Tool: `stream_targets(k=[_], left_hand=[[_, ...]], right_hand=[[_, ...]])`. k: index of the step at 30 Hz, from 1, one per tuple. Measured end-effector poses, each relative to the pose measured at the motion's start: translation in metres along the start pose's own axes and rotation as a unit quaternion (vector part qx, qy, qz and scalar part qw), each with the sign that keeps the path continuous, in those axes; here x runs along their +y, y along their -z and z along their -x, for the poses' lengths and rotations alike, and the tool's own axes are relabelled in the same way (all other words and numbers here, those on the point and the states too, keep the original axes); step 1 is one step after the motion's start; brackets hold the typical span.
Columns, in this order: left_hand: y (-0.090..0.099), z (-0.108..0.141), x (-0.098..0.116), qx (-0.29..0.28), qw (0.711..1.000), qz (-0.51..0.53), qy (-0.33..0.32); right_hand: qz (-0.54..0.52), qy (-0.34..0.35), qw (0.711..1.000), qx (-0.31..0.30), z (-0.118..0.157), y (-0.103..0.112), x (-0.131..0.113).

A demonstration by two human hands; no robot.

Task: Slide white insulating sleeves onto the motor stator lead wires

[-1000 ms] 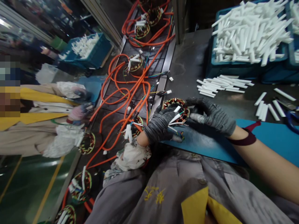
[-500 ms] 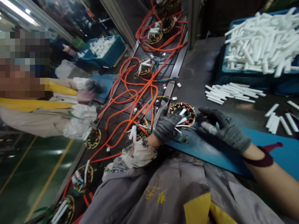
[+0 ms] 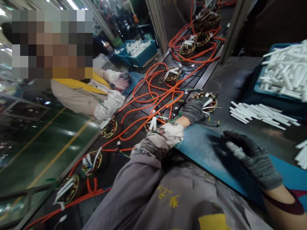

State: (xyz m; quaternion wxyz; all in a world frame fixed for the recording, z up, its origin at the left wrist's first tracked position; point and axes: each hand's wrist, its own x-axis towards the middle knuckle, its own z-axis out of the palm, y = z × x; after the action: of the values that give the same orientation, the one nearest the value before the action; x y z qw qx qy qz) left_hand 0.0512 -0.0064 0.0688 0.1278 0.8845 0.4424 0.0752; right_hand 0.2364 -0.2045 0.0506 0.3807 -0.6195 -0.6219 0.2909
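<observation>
My left hand point(image 3: 195, 110), in a grey glove, grips the near left side of a motor stator point(image 3: 212, 104). The stator is a ring of copper windings with white sleeves and thin wires sticking out; my hand covers part of it. It sits at the table's left edge, beside the conveyor. Over a blue mat point(image 3: 199, 140) hangs my right hand point(image 3: 254, 156), also gloved, with thumb and fingers apart and nothing visible between them. White tape or cloth wraps its thumb. Loose white sleeves point(image 3: 261, 115) lie in a row beyond it.
Along the conveyor point(image 3: 134, 140) stand several other stators point(image 3: 155, 123) among looping orange cables point(image 3: 141, 95). A blue bin point(image 3: 257, 86) heaped with white sleeves is at the right. Across the conveyor, a co-worker's sleeved arm point(image 3: 109, 103) reaches toward a stator point(image 3: 109, 127).
The view has swung left. My left hand and the stator have moved a little away from my body. My right hand has drawn back from the stator, over the mat.
</observation>
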Motion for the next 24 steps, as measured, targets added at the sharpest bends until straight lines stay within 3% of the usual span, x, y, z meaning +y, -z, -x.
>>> stream_targets(k=[4,8,9,12,14,16,21,24], left_hand=[[0.012,0.006,0.022,0.020,0.998,-0.052,0.022],[0.034,0.073,0.031,0.037,0.997,-0.067,-0.021],[0.040,0.097,0.026,0.021,0.997,-0.060,-0.033],[0.051,0.166,-0.001,-0.026,0.993,-0.098,0.063],[0.054,0.202,-0.024,0.013,0.980,-0.144,0.140],[0.053,0.228,-0.043,0.070,0.969,-0.170,0.167],[0.034,0.259,-0.067,0.174,0.970,-0.115,0.121],[0.017,0.260,-0.084,0.226,0.957,-0.087,0.159]], right_hand=[[0.021,0.041,0.999,0.016,-0.004,-0.006,-0.014],[0.043,0.060,0.997,0.024,0.002,-0.009,-0.014],[0.046,0.058,0.997,0.027,0.004,-0.009,-0.011],[0.055,0.052,0.997,0.024,0.007,-0.010,-0.001],[0.059,0.057,0.996,0.014,0.006,-0.012,0.002],[0.058,0.071,0.996,0.010,0.002,-0.017,-0.001],[0.069,0.181,0.980,-0.038,-0.011,-0.045,-0.034],[0.113,0.268,0.951,-0.099,-0.022,-0.076,-0.061]])
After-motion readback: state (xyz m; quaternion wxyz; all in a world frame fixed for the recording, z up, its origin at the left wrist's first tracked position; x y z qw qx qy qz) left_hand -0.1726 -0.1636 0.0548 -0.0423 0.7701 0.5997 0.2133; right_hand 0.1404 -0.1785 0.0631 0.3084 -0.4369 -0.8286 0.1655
